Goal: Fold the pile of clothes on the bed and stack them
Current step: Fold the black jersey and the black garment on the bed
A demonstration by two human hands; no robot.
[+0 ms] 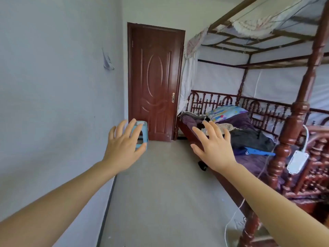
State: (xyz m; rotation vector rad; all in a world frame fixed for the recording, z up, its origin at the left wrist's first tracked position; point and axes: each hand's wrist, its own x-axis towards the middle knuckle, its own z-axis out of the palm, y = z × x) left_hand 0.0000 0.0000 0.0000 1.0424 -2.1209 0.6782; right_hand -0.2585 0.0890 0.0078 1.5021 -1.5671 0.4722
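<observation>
A person's left hand (122,147) and right hand (212,148) reach forward in mid-air, fingers spread wide and holding nothing. The pile of clothes (249,138) (dark garments, unfolded) lies on the purple-covered bed (249,163) at right, beyond the right hand.

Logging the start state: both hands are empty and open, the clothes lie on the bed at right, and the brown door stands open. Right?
No: the head view shows the brown door shut. The left hand and right hand are empty and open, and the clothes lie on the bed at right.
</observation>
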